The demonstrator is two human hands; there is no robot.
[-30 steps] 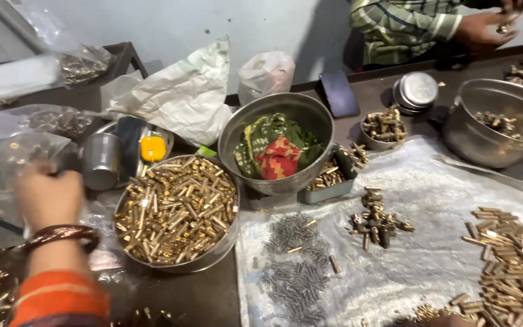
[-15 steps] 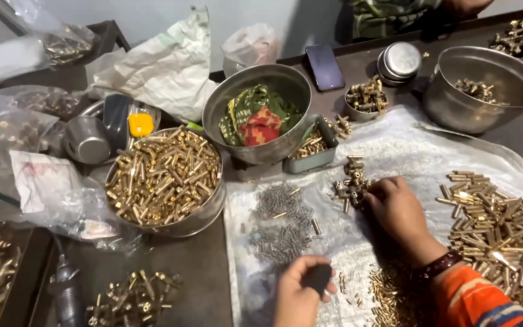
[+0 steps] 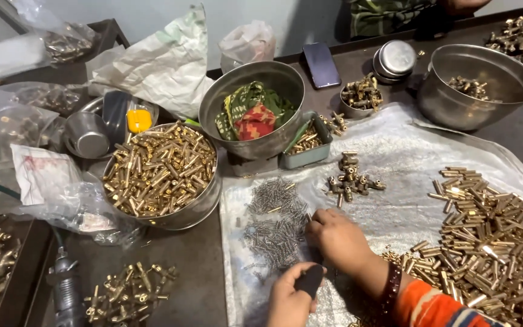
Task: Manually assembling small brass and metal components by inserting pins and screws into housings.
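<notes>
- The left hand (image 3: 290, 298), at the bottom centre of the frame, is closed around a small dark tool (image 3: 309, 280) — its black end sticks out above the fingers.
- The right hand (image 3: 339, 239), just above and right of it, lies palm down on the white sheet (image 3: 407, 200); its fingers are curled and touch the edge of the pile of small grey springs (image 3: 276, 224). I cannot tell if it pinches one.
- A heap of brass tubes (image 3: 485, 236) lies on the sheet at the right of the frame, close to the right wrist.
- A small cluster of brass fittings (image 3: 349, 180) sits on the sheet above the hands.
- A steel bowl of brass tubes (image 3: 160, 172) stands left of centre on the bench (image 3: 183, 272).
- Behind it — a steel bowl with a green and red cloth (image 3: 252, 115).
</notes>
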